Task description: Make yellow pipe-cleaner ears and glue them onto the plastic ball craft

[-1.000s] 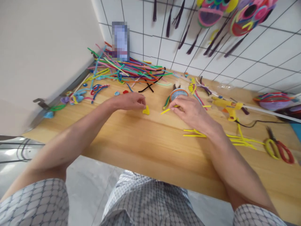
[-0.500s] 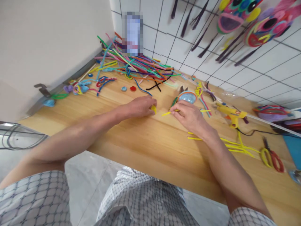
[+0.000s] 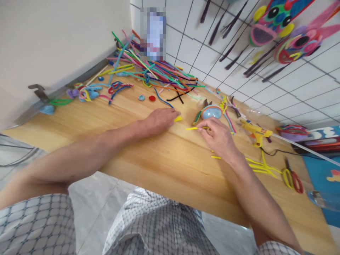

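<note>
My left hand (image 3: 164,120) is closed on a small yellow coil of pipe cleaner (image 3: 177,119), which pokes out past the fingertips. To its right, my right hand (image 3: 215,134) pinches a straight yellow pipe cleaner (image 3: 191,128) whose end points toward the left hand. A gap parts the two yellow pieces. Just beyond the right hand lie a shiny light-blue dome with an orange rim (image 3: 211,112) and pliers with a green handle (image 3: 197,117). More yellow pipe cleaners (image 3: 261,166) rest beside and partly behind my right forearm.
A heap of coloured pipe cleaners (image 3: 162,76) fills the back corner. A yellow glue gun (image 3: 256,132) and scissors (image 3: 292,180) lie to the right. Red (image 3: 152,98) and light-blue (image 3: 141,97) discs sit behind the left hand. Colourful masks (image 3: 275,23) hang on the tiled wall.
The view has shifted slightly. The yellow coil sticks out further from my left fingertips. Both hands keep their hold and stay close together.
</note>
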`<state>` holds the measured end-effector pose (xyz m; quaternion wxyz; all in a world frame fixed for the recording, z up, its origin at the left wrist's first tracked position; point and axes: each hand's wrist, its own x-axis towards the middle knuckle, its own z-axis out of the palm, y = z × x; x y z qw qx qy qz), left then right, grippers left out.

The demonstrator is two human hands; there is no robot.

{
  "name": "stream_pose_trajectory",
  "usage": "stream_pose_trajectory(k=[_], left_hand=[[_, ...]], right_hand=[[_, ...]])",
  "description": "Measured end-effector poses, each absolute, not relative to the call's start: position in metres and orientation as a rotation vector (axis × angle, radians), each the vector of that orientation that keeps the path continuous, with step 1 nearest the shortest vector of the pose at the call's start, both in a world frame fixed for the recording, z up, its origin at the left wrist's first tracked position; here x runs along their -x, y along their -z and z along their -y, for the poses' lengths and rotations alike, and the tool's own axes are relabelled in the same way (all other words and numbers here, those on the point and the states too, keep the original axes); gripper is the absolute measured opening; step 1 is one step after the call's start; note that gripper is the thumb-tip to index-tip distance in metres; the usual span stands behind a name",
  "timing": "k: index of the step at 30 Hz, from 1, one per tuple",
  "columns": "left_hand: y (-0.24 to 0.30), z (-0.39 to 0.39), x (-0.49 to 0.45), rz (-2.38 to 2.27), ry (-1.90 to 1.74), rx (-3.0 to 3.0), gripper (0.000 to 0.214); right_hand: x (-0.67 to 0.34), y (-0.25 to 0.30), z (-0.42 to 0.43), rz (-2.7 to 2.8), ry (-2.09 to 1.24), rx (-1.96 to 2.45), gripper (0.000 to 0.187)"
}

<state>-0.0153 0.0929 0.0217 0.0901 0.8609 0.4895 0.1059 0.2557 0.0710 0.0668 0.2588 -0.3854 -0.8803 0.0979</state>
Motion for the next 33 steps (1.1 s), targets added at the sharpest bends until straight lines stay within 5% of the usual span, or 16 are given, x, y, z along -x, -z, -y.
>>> stream_pose_trajectory(k=[5, 12, 20, 33], left_hand=[[-0.023, -0.099, 0.023, -1.429, -0.559, -2.301, 0.036], [-0.026, -0.092, 0.008, -1.663, -0.414, -2.304, 0.045], [-0.024, -0.101, 0.007, -1.554, -0.662, -2.079, 0.011], [-0.082, -0.086, -0.069, -0.722, -1.041, -1.325, 0.049]], right_hand=[[-0.253, -0.072, -0.068, 2.24, -0.249, 1.108, 0.007], [-0.254, -0.068, -0.069, 2.172, -0.355, 1.155, 0.006], [-0.256, -0.068, -0.071, 2.13, -0.376, 1.116, 0.007], [-0.279, -0.109, -0.068, 1.973, -0.032, 0.981, 0.017]])
